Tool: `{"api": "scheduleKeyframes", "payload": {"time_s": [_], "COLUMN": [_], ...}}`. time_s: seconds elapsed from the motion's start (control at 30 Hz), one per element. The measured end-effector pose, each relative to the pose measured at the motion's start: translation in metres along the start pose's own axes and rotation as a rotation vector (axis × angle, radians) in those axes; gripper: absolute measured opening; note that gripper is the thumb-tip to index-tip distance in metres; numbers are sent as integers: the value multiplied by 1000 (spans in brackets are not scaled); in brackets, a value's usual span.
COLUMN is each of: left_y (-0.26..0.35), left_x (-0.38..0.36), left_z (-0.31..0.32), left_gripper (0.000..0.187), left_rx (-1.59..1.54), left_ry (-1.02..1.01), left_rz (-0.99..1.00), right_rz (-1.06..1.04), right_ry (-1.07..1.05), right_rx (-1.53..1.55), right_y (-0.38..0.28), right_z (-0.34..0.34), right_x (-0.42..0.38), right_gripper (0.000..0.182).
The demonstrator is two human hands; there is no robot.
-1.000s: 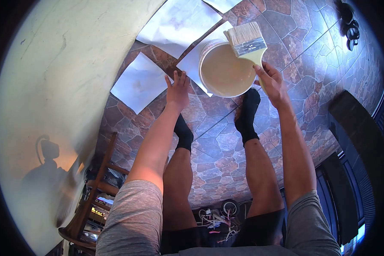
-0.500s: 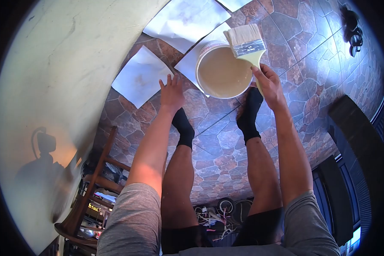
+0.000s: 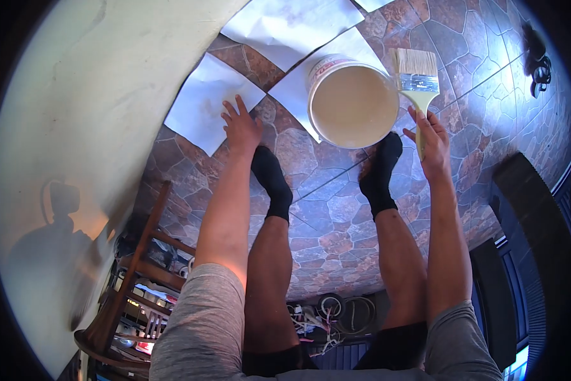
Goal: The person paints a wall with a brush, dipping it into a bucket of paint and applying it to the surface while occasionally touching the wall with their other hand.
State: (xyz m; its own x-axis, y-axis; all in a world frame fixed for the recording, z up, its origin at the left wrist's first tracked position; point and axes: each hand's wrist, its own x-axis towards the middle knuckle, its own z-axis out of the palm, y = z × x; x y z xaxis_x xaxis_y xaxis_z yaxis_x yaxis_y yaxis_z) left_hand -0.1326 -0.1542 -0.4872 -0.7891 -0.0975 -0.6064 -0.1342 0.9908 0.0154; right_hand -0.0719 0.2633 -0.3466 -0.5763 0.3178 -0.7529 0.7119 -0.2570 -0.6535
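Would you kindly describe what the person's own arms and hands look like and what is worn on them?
Both arms are bare from the short sleeves down. The sleeves are heathered grey, one on the left arm and one on the right arm. The left hand and right hand wear no gloves, and no watch or ring is visible.

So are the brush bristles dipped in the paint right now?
No, the paintbrush in the right hand is held outside the rim of the paint bucket, its bristles clear of the paint.
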Motion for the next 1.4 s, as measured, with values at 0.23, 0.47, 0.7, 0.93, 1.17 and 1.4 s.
{"api": "scheduleKeyframes", "payload": {"time_s": [0.23,0.47,0.7,0.93,1.17,1.4], "left_y": [-17,-22,25,57,43,-45], "left_x": [13,-6,-4,28,-17,-209], "left_z": [9,11,-11,-24,-46,-131], "left_gripper": [66,52,52,61,58,17], "left_rx": [94,-212,-83,12,-60,-491], "left_ry": [27,381,325,49,197,-243], "left_rz": [111,264,293,323,447,365], "right_rz": [-36,-81,-76,-115,57,104], "right_ry": [8,-38,-53,-57,-23,-35], "right_rx": [-9,-8,-9,-1,-372,-704], "right_y": [-16,-41,-49,-59,-91,-97], "right_z": [-23,-18,-10,-1,26,61], "right_x": [-1,-18,-31,-46,-91,-136], "right_gripper": [50,50,46,40,33,28]}}
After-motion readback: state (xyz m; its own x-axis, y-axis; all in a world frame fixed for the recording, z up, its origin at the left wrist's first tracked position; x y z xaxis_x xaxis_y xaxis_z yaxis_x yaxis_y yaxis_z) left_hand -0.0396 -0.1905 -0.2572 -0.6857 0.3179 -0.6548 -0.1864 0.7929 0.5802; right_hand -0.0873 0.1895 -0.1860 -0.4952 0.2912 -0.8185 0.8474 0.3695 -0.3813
